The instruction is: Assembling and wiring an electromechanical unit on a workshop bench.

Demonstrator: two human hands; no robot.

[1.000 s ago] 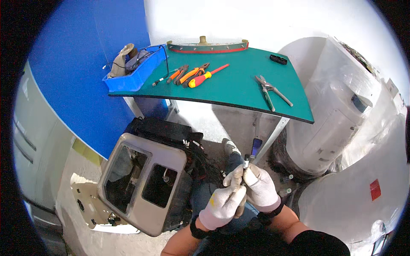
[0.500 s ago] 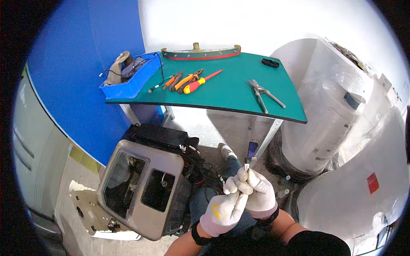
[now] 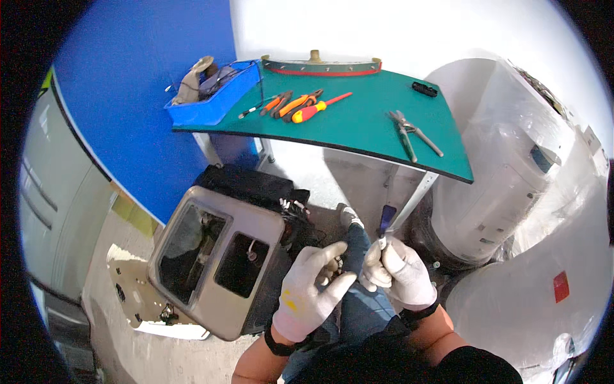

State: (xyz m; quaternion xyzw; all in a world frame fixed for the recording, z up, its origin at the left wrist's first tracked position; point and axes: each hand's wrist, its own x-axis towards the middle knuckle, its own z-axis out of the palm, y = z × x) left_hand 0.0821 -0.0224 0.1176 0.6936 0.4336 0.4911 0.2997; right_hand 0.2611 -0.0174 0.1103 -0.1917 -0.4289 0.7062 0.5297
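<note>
In front of the worktop, right hand clamps its grip on a small white piece, tip presumably kept clear; left hand, fingers apart. Pliers lie atop, handles nearest, seemingly for reach.

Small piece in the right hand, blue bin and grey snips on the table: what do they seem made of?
Small piece: perhaps plastic, pale with a dark end; too small to be sure.
Blue bin: probably moulded plastic, smooth and evenly coloured.
Grey snips: likely metal, dull grey; one handle looks greenish, possibly a coating.
</note>
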